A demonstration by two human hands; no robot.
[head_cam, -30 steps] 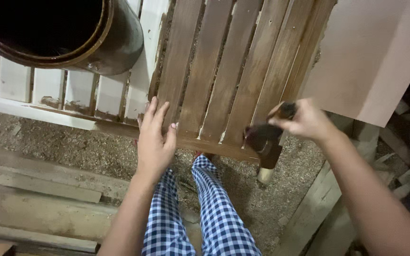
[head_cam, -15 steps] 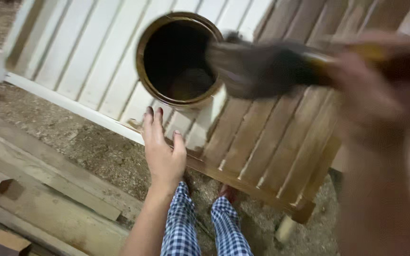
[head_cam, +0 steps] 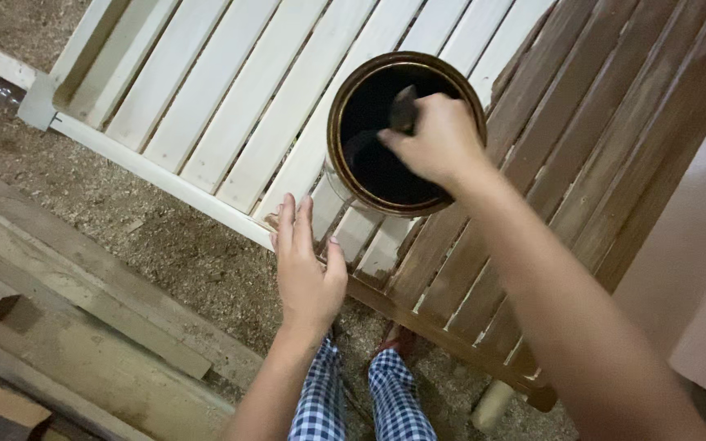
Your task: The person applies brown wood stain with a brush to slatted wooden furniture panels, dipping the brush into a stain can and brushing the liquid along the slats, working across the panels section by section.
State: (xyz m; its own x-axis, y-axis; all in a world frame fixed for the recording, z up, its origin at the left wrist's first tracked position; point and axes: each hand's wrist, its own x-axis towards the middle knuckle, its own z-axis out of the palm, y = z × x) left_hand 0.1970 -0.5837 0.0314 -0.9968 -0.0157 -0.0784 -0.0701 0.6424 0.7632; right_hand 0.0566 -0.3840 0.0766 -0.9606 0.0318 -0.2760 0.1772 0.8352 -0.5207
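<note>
Overhead, right hand [head_cam: 439, 139] gripping brush [head_cam: 403, 110] in can [head_cam: 345, 98], left hand [head_cam: 308, 273] flat, fingers spread, on slatted panel [head_cam: 206, 106].

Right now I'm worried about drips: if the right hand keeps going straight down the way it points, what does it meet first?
Probably the dark liquid inside the open can; the right hand holds its brush over the opening, though depth is unclear.

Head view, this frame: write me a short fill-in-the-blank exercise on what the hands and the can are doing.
1. The right hand dips a brush into the open ____.
2. The left hand lies flat on the edge of the slatted wooden ____.
3. The slats right of the can are stained ____, those on the left are pale.

Missing words: can; panel; brown
</note>
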